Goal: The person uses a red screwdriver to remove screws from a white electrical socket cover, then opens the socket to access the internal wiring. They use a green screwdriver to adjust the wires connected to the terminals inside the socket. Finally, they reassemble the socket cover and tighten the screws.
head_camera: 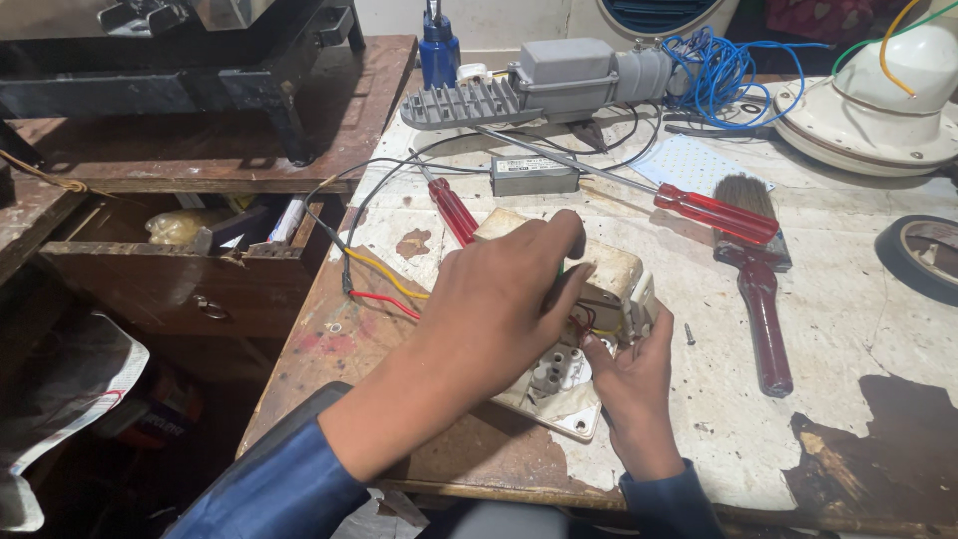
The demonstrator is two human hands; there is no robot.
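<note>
My left hand (499,309) lies over a dirty cream switch plate (569,394) that rests face down on the worn bench, fingers curled on its far edge. My right hand (634,374) grips the plate's near right side, thumb by the white terminal blocks. Yellow and red wires (384,284) run from under my left hand to the left. A small screw (690,333) lies just right of my right hand.
Two red-handled screwdrivers (454,212) (714,213) and a paint brush (758,289) lie beyond the plate. A grey lamp housing (559,80), blue wire coil (718,65), white dome fixture (878,100), tape roll (923,255) stand farther back. An open wooden drawer (190,269) is at left.
</note>
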